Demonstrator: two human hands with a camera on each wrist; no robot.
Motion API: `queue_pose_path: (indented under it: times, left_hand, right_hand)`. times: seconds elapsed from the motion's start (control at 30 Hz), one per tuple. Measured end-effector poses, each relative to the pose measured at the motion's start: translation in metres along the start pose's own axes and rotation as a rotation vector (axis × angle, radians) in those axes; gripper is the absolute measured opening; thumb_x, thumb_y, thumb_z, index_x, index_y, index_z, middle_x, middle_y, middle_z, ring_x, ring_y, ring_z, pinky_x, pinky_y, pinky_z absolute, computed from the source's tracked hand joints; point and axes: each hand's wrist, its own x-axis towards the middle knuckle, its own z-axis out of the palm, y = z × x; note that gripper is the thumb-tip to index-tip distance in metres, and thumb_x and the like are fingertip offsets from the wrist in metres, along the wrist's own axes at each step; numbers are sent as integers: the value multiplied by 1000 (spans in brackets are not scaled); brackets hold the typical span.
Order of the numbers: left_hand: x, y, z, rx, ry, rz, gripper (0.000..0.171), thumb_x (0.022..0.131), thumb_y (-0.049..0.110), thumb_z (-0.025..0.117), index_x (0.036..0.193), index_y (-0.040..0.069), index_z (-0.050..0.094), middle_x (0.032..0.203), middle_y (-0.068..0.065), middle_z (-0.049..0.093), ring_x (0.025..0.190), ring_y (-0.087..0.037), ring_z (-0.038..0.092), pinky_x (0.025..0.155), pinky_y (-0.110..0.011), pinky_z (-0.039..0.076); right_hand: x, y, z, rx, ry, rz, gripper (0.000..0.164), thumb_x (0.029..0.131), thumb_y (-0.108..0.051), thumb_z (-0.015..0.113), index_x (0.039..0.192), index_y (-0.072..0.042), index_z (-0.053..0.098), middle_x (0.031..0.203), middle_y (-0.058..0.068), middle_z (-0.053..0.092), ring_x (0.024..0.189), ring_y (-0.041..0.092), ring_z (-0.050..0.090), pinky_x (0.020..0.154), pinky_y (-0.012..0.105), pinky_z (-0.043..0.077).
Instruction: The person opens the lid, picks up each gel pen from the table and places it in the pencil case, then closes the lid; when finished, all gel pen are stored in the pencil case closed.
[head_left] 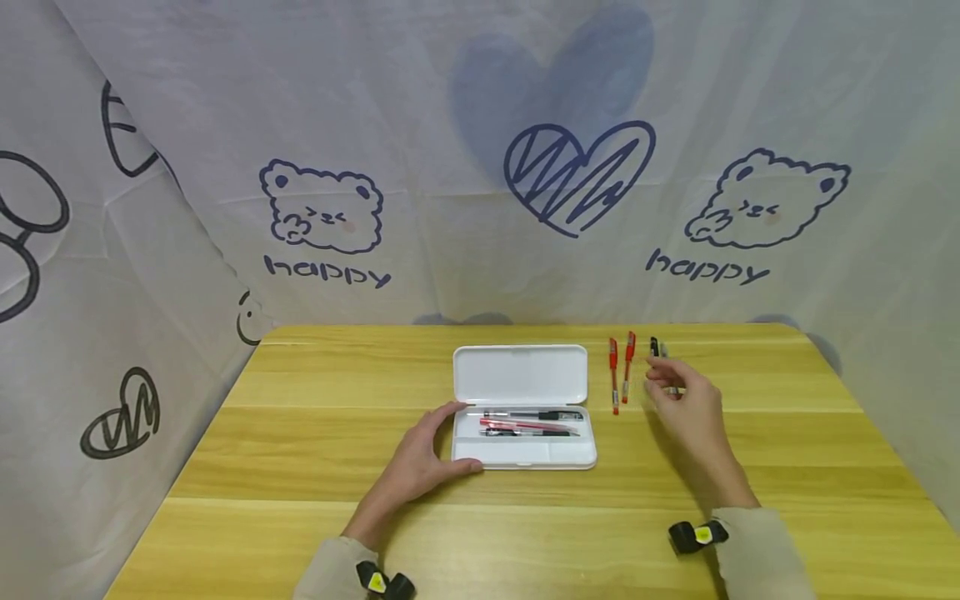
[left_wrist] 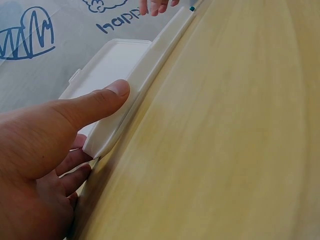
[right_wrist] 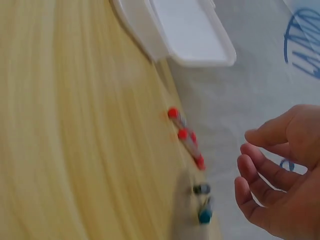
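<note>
A white pencil case (head_left: 498, 452) lies with its lid (head_left: 521, 375) flipped back on the table. My left hand (head_left: 420, 457) spans its left end, thumb (left_wrist: 112, 95) on the front edge and fingers round the back corner. Inside lie a black-capped clear pen (head_left: 562, 415), a red pen (head_left: 517, 424) and a black pen (head_left: 555, 432). My right hand (head_left: 688, 408) hovers over the pens on the right, its fingers loosely curved and holding nothing. Beneath it are a black-capped pen (head_left: 654, 344) and a teal-ended pen (right_wrist: 205, 216), both partly hidden in the head view.
Two red-capped pens (head_left: 613, 375) (head_left: 627, 367) lie side by side between the case and my right hand. The wooden table (head_left: 300, 467) ends at the back against a pale printed cloth (head_left: 420, 250), which also hangs along the left.
</note>
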Motion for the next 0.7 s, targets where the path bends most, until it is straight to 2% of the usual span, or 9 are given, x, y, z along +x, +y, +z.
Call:
queue_pose_path:
  times: [0.1, 0.23, 0.33, 0.43, 0.5, 0.57, 0.7]
  left_hand:
    - [0, 0, 0, 4, -1, 1, 90, 73, 39, 94, 149, 17, 51, 147, -13, 54, 134, -33, 50, 113, -54, 38]
    - [0, -1, 1, -4, 0, -9, 90, 73, 39, 94, 149, 18, 51, 149, -12, 53, 136, -32, 48, 114, -54, 36]
    - [0, -2, 1, -10, 1, -12, 89, 73, 39, 95, 148, 19, 52, 149, -11, 53, 136, -32, 48, 114, -54, 36]
    - [0, -2, 1, -10, -1, -16, 89, 73, 39, 95, 148, 19, 52, 149, -11, 53, 136, -31, 48, 114, -54, 36]
    - [0, -2, 1, -7, -2, -18, 90, 73, 39, 95, 149, 19, 52, 149, -11, 53, 135, -31, 49, 114, -54, 36]
    - [0, -2, 1, -2, 0, -16, 90, 73, 40, 94, 149, 19, 51, 148, -12, 54, 134, -32, 49, 113, -54, 36]
    - [0, -1, 2, 5, 8, -7, 90, 73, 40, 94, 149, 17, 51, 146, -13, 55, 131, -32, 51, 112, -55, 38]
  right_hand:
    - [0, 8, -8, -19, 22, 56, 31, 96, -3, 68, 127, -1, 68, 107, 16, 72, 93, 17, 64, 68, 9, 47]
    - [0, 18, -16, -65, 26, 110, 34, 95, -3, 68, 128, 2, 66, 112, 21, 70, 99, 31, 66, 71, 11, 48]
    - [-1, 25, -19, -99, -13, 145, 37, 94, -4, 70, 129, 5, 64, 114, 25, 67, 101, 39, 64, 80, 28, 54]
    - [-2, 30, -19, -146, -69, 173, 39, 93, -7, 72, 129, 9, 62, 113, 29, 66, 102, 43, 63, 85, 50, 54]
    - [-2, 33, -20, -179, -101, 181, 40, 92, -7, 71, 127, 11, 62, 112, 30, 66, 101, 44, 62, 87, 56, 52]
    - [-3, 34, -21, -208, -111, 181, 38, 91, -5, 70, 124, 12, 63, 110, 30, 67, 99, 44, 63, 86, 57, 52]
    - [-3, 37, -24, -247, -76, 192, 30, 89, -3, 69, 114, 12, 68, 99, 25, 71, 89, 39, 67, 79, 51, 53]
